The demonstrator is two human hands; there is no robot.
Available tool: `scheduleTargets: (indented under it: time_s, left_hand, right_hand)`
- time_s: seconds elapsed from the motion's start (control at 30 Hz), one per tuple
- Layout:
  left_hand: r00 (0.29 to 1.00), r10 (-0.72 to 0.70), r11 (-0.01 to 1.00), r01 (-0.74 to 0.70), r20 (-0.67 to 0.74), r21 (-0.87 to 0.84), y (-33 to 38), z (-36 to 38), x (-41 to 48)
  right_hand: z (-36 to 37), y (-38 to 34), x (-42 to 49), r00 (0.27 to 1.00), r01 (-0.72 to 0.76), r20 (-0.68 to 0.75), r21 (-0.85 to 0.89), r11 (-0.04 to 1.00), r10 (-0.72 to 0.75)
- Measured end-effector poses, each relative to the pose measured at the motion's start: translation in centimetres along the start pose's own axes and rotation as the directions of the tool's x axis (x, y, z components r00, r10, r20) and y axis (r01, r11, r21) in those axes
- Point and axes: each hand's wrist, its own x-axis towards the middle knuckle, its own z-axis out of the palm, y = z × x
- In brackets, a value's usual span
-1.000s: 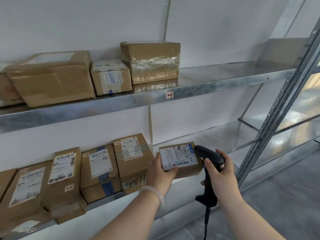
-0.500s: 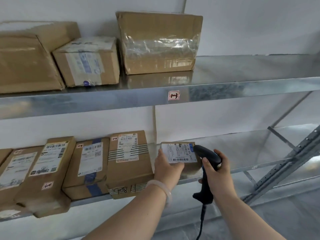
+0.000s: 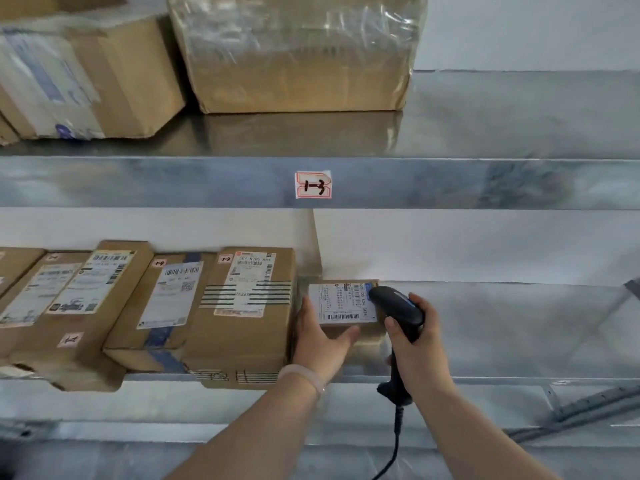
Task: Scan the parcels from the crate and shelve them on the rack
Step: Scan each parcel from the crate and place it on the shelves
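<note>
My right hand is wrapped tight round the grip of the black scanner, its cable hanging down past my forearm. My left hand, a pale bracelet on the wrist, holds the small parcel by its lower left corner, thumb across the front under the white label. The scanner's head overlaps the parcel's upper right corner. The parcel is at the lower shelf, just right of the striped box that ends a row of leaning parcels; I cannot tell whether it rests on the metal. Above, the upper shelf carries a handwritten tag and a plastic-wrapped box.
</note>
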Motion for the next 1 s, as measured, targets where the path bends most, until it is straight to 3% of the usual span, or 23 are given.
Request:
scheduleTargets:
  time_s: [0.27, 0.5, 0.63, 0.73, 0.83, 1.0]
  left_hand:
    - [0.998, 0.057, 0.983, -0.052, -0.024, 0.174, 1.2, 0.1, 0.4]
    - [0.938, 0.347, 0.897, -0.324, -0.023, 0.301, 3.1, -2.8, -2.7]
    - [0.864, 0.487, 0.827, -0.409, -0.129, 0.387, 3.1, -9.0, -5.6]
    - [0.820, 0.526, 0.798, -0.383, -0.227, 0.466, 1.1, -15.8, -8.2]
    - [0.808, 0.503, 0.823, -0.340, -0.308, 0.455, -2.9, -23.7, -11.9]
    - [0.782, 0.367, 0.862, -0.082, -0.505, 0.500, -11.2, -36.7, -19.9]
  right_hand:
    - [0.0, -0.9, 0.3, 0.997, 0.073, 0.031, -0.032, 0.997, -0.072]
    - [0.6, -4.0, -2.5, 0.984, 0.178, 0.008, -0.027, 0.984, -0.178]
    - [4.1, -6.6, -5.4, 0.954, 0.292, 0.078, -0.013, 0.956, -0.290]
    - [9.0, -8.3, -9.0, 0.907, 0.402, 0.125, 0.025, 0.915, -0.402]
    - [15.1, -9.6, -14.3, 0.854, 0.442, 0.261, 0.090, 0.893, -0.449]
    - [26.1, -10.9, -25.4, 0.729, 0.440, 0.519, 0.143, 0.886, -0.446]
